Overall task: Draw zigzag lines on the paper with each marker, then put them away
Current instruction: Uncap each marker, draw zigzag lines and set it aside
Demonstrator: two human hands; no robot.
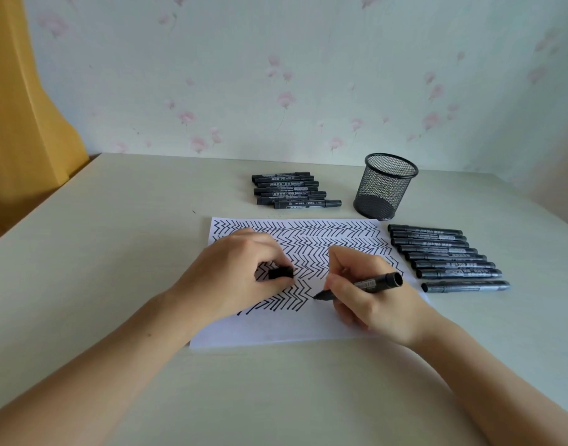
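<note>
The right hand (369, 294) is gripping a marker (361, 286), drawing zigzags mid-paper (276, 329); the left hand (231, 278) is pinching its cap (281, 272), needed for recapping next.

Pale cream tabletop (115, 252), bearing white zigzag-covered paper sheet (276, 326), black mesh pen cup (384, 188), and two rows of black markers (295, 192) (450, 257).

Paper (276, 326): white, matt, smooth sheet inked with black zigzags. Pen cup (384, 188): black wire mesh, see-through. Markers (450, 257): black barrels, plastic by the look, slight sheen, pale printed labels. Table (115, 236): cream, smooth, low sheen. Wallpaper (308, 75): matt, floral print.
</note>
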